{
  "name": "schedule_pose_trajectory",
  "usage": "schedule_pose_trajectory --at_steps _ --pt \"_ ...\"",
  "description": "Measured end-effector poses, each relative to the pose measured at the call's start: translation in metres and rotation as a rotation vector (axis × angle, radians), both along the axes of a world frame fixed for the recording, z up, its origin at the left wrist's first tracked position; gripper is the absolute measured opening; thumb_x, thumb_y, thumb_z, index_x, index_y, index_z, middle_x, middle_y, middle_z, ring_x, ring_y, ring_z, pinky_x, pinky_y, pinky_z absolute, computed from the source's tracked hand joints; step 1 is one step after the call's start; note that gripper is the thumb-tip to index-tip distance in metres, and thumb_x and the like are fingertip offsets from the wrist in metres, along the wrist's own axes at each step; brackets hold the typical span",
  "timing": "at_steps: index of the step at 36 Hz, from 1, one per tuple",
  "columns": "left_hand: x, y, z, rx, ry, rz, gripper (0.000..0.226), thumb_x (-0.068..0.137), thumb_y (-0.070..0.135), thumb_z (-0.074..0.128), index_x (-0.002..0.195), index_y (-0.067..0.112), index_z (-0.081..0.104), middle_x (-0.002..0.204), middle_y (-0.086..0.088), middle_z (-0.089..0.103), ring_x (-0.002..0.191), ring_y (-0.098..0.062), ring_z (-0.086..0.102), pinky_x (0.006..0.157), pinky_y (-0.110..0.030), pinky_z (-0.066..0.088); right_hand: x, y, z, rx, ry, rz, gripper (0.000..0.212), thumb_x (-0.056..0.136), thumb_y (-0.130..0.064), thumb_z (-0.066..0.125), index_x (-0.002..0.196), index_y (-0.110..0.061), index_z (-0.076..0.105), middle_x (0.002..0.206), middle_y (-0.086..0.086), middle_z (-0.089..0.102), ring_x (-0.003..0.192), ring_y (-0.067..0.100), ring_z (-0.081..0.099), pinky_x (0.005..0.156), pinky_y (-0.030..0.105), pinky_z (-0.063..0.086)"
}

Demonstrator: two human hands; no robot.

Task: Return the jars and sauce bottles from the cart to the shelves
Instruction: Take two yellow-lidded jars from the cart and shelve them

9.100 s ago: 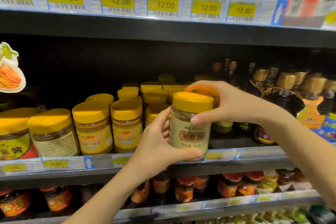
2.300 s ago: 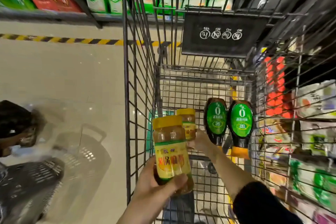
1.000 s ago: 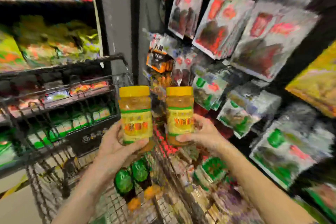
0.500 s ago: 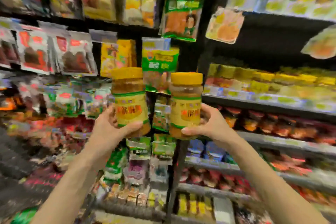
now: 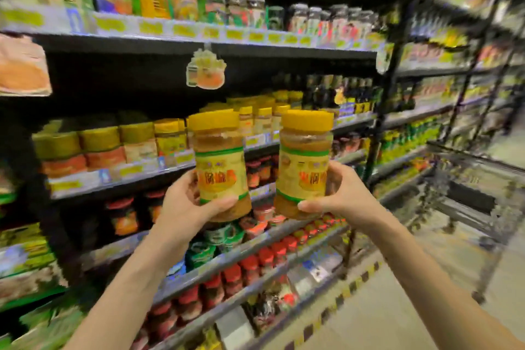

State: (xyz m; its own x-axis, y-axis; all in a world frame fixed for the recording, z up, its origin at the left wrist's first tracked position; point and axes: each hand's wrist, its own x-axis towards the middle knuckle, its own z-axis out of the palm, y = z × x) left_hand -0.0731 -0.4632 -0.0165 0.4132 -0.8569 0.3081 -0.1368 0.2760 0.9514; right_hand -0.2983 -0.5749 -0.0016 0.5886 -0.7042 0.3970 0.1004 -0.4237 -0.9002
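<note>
While each hand grips one jar low on its body, both jars stand upright, long axis vertical, lids on top. The left hand [image 5: 186, 207] wraps the left jar [image 5: 220, 162], thumb across the bottom of the label. The right hand [image 5: 342, 196] holds the right jar [image 5: 305, 162] the same way, tilted slightly. The two jars are side by side and apart, not touching.

Both have yellow screw lids, closed, and a tan-brown paste showing above and below the yellow labels, filling them nearly to the lid.

Straight ahead, beyond the jars, is the middle shelf [image 5: 125, 175], its front edge lined with price tags. Rows of yellow-lidded jars [image 5: 257, 119] stand on it at about the height of the held lids, with dark bottles [image 5: 341, 91] towards its right end. Blur hides whether any row matches the held labels, or where a gap lies.

The shelving runs away to the right, so the left hand looks nearer its front edge and would likely set down first, pushing forward and slightly up.

The cart [image 5: 468, 187] stands well to the right; its contents cannot be made out.
</note>
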Motion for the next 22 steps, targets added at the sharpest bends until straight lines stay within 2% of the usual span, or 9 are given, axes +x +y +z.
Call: schedule_pose_trajectory --at_steps 3,7,11,15,19,22 --pt "-0.023 -0.047 0.003 -0.01 0.004 -0.094 0.048 0.061 -0.004 0.079 0.098 0.019 0.059 0.079 0.014 0.075 0.076 -0.002 0.071 0.062 -0.014 0.054 -0.029 -0.028 0.004 0.007 -0.009 -0.062 0.053 0.052 0.005 0.077 0.098 -0.018 0.064 0.091 -0.005 0.075 0.086 0.011 0.071 0.073 0.022 0.055" --pt "-0.049 -0.105 0.01 -0.008 -0.021 -0.179 0.061 0.049 0.002 0.087 0.1 0.021 0.059 0.087 0.007 0.076 0.081 -0.007 0.072 0.064 -0.017 0.056 -0.058 -0.067 0.008 0.012 -0.008 -0.109 0.051 0.055 0.001 0.078 0.099 -0.021 0.064 0.095 -0.004 0.075 0.091 0.014 0.071 0.072 0.022 0.055" --pt "-0.069 -0.16 0.017 -0.01 -0.029 -0.231 0.053 0.058 0.007 0.078 0.105 0.022 0.057 0.099 0.004 0.072 0.085 -0.007 0.071 0.069 -0.019 0.057 -0.078 -0.11 0.01 0.034 -0.018 -0.129 0.055 0.055 0.003 0.077 0.103 -0.018 0.062 0.096 -0.003 0.075 0.091 0.014 0.071 0.072 0.022 0.055" --pt "-0.085 -0.21 0.024 -0.004 -0.063 -0.255 0.071 0.05 0.021 0.079 0.117 0.016 0.055 0.107 0.003 0.069 0.096 -0.01 0.068 0.071 -0.017 0.057 -0.093 -0.152 0.012 0.045 -0.032 -0.168 0.056 0.047 -0.013 0.083 0.1 -0.022 0.065 0.098 -0.003 0.075 0.092 0.014 0.071 0.072 0.022 0.055" --pt "-0.097 -0.256 0.028 0.008 -0.111 -0.282 0.053 0.063 0.01 0.079 0.11 0.019 0.057 0.104 0.003 0.069 0.081 0.001 0.068 0.059 -0.009 0.052 -0.105 -0.196 0.01 0.055 -0.032 -0.203 0.06 0.046 -0.015 0.084 0.101 -0.023 0.063 0.099 -0.005 0.074 0.094 0.013 0.07 0.073 0.022 0.055" --pt "-0.105 -0.291 0.028 0.019 -0.109 -0.276 0.063 0.053 0.019 0.079 0.111 0.022 0.056 0.107 0.005 0.069 0.095 -0.007 0.067 0.067 -0.015 0.055 -0.112 -0.233 0.009 0.056 -0.028 -0.2 0.06 0.048 -0.013 0.084 0.103 -0.023 0.063 0.1 -0.005 0.074 0.095 0.014 0.07 0.074 0.023 0.055"
